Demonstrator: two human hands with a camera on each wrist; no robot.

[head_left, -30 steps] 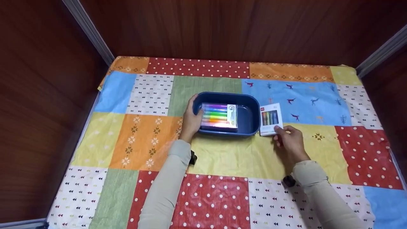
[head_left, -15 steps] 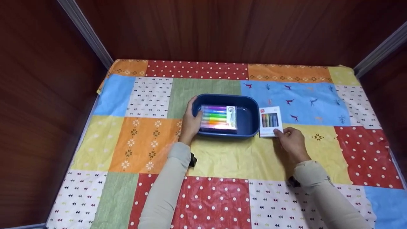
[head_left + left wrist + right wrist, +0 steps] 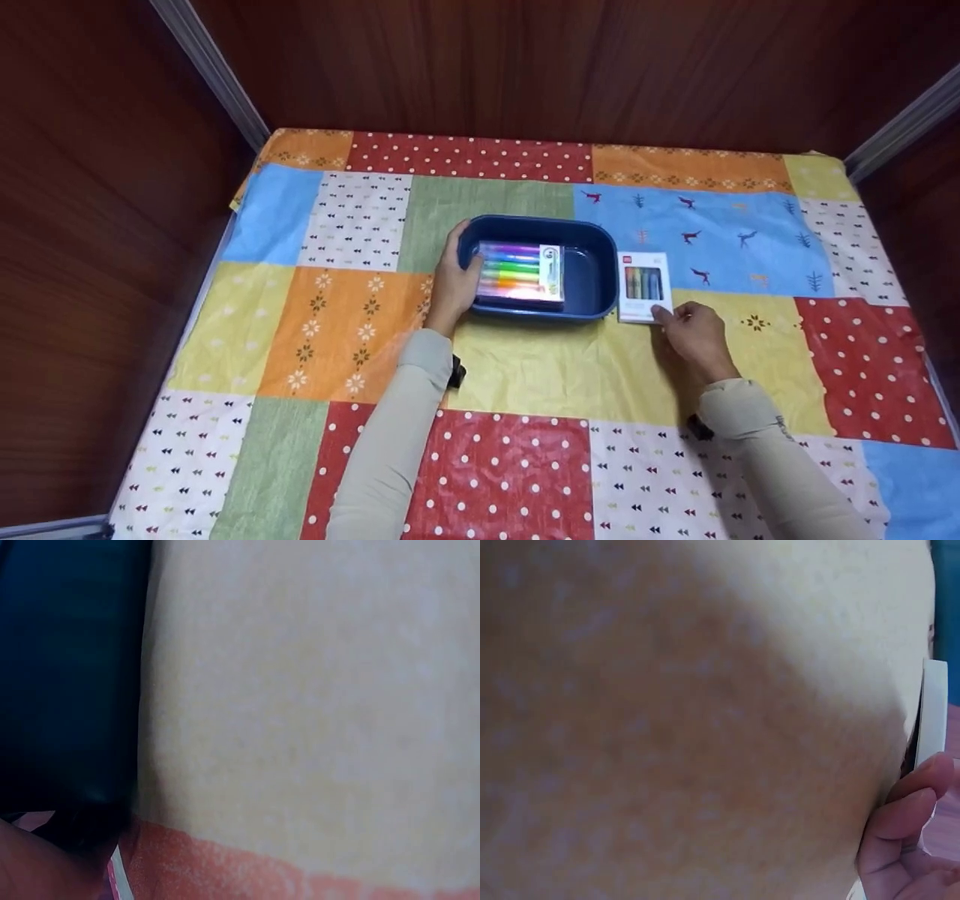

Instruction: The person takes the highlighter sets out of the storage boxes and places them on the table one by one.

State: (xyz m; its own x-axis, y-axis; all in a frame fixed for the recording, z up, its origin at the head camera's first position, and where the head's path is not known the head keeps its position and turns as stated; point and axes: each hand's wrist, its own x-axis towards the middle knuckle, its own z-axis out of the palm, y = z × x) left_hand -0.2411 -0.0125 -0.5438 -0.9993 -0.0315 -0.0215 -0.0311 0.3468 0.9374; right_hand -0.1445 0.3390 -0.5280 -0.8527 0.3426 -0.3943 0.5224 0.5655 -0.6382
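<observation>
My left hand (image 3: 455,286) grips the left end of a dark blue rectangular tub (image 3: 592,313), its thumb over the rim. Inside the tub, toward the left, lies a clear pack of coloured pens (image 3: 514,271) with a white label strip. To the right of the tub is a white box of coloured sticks (image 3: 646,309) with a window in its front. My right hand (image 3: 697,337) pinches its lower right corner, thumb on top. In the right wrist view, curled fingers (image 3: 904,821) lie under the box's edge. The left wrist view shows the tub's dark outer wall (image 3: 67,675).
A patchwork-print cloth (image 3: 517,480) covers the table. Dark wood-grain panels (image 3: 525,67) stand behind it and at both sides, joined by metal strips at the corners.
The white box has turned slightly clockwise, and its side now runs along the tub's right end. My right hand keeps hold of its corner; the left hand stays on the tub.
</observation>
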